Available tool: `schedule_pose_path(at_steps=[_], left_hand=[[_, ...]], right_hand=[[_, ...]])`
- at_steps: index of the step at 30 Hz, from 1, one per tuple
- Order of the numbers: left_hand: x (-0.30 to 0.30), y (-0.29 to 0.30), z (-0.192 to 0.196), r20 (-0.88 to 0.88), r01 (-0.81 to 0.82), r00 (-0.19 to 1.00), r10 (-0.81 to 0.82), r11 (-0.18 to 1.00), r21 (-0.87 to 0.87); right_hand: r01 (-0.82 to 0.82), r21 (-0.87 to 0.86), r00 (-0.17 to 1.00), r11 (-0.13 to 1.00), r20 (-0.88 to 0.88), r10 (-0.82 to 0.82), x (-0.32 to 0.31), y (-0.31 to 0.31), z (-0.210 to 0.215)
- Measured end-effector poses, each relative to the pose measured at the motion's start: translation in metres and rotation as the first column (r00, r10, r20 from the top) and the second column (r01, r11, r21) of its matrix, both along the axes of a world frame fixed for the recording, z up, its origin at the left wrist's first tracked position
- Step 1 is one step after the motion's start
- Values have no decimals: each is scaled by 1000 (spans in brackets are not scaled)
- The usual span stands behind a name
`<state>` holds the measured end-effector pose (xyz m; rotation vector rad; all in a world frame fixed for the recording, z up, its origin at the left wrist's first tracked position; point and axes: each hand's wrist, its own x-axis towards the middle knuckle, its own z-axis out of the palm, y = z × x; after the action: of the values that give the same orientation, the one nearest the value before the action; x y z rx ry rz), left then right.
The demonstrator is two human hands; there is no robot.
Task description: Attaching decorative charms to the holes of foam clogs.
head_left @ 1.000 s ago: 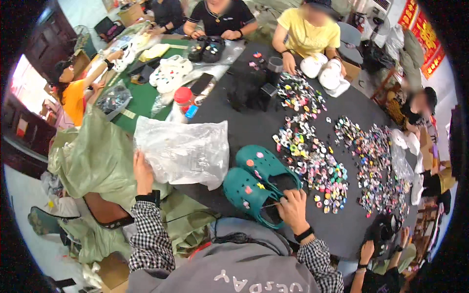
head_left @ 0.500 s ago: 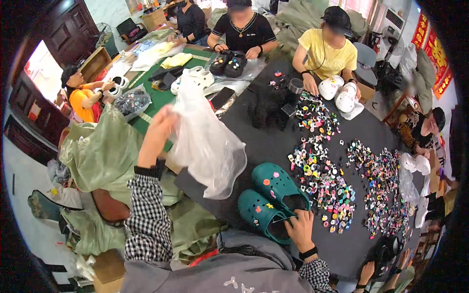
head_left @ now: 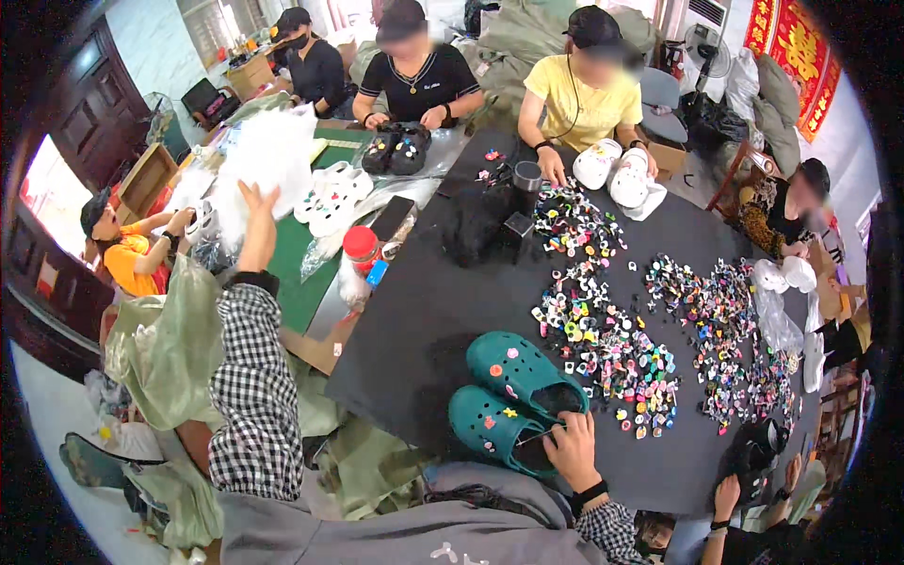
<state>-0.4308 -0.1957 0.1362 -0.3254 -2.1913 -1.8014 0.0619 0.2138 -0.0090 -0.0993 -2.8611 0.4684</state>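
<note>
My left hand (head_left: 257,226) is stretched out to the far left with its fingers spread apart. Just beyond the fingertips is a white, translucent plastic bag (head_left: 268,169), smeared by motion; the fingers do not look closed on it. A pair of dark green clogs (head_left: 513,377) decorated with a few small coloured charms lies on the black table (head_left: 414,348) in front of me. At their open heel ends, my right hand (head_left: 573,452) grips the edges where the two clogs meet, its fingertips partly hidden inside. A thin cord seems to run between the clogs there.
Heaps of small coloured shoe charms (head_left: 603,339) cover the table's right side. A red-lidded jar (head_left: 361,247) and white clogs (head_left: 331,196) sit on the green surface. Co-workers sit around, one with black clogs (head_left: 396,149), another with white clogs (head_left: 621,174). Green sacks (head_left: 169,348) lie at left.
My left hand has swung outward to the left and opened, and the plastic bag has gone from over the table edge to the far left. The clogs stay under my right hand.
</note>
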Motion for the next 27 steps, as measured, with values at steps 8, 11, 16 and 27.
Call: schedule_pose_path(at_steps=[8,11,16,27], left_hand=[[74,-7,-119,587,314,747,-312,944,102],[107,-3,-134,655,225,706,-269,962,152],[160,-5,-161,651,292,628,-426,905,310],[285,62,-126,745,490,472,-472,843,225]], right_hand=[[55,46,997,997,42,-57,1,-9,3],[65,101,995,993,73,-73,-2,-14,14],[-52,134,994,990,101,38,-10,-9,22],[18,60,993,998,-120,-11,-36,-25,38]])
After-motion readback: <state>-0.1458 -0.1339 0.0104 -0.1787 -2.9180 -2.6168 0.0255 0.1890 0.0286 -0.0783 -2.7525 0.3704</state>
